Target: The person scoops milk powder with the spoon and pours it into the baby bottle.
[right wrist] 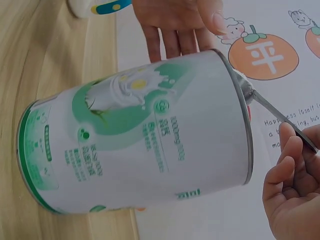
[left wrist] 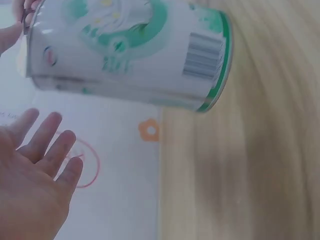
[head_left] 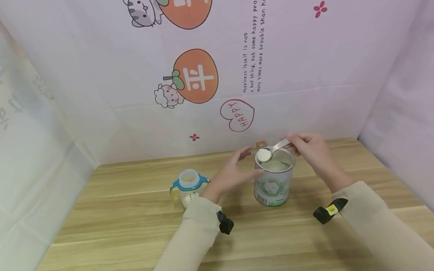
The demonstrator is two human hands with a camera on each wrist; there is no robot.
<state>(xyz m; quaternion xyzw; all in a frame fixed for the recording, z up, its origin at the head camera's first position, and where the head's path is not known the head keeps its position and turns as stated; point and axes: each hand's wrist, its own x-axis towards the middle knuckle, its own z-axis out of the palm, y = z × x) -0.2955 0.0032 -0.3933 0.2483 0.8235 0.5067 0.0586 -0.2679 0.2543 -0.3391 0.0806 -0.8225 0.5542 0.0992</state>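
A white and green milk powder can (head_left: pixel 274 185) stands uncovered, with pale powder inside. My right hand (head_left: pixel 310 151) pinches the handle of a metal spoon (head_left: pixel 280 144). Its bowl, heaped with white powder (head_left: pixel 264 155), is over the can's left rim. On the can's left side my left hand (head_left: pixel 231 174) is spread, thumb near the rim and the other fingers apart in the left wrist view (left wrist: pixel 37 170). Behind the left wrist stands a baby bottle (head_left: pixel 189 185) without a lid, with a blue collar and two handles; its lower part is partly hidden by the sleeve.
The wood-grain table (head_left: pixel 130 234) meets a printed white cloth backdrop (head_left: pixel 302 107) just behind the can. Cloth walls also rise on the left (head_left: pixel 11 154) and right (head_left: pixel 423 121). A black wrist camera (head_left: pixel 225 223) sits on the left wrist, another (head_left: pixel 325 213) on the right.
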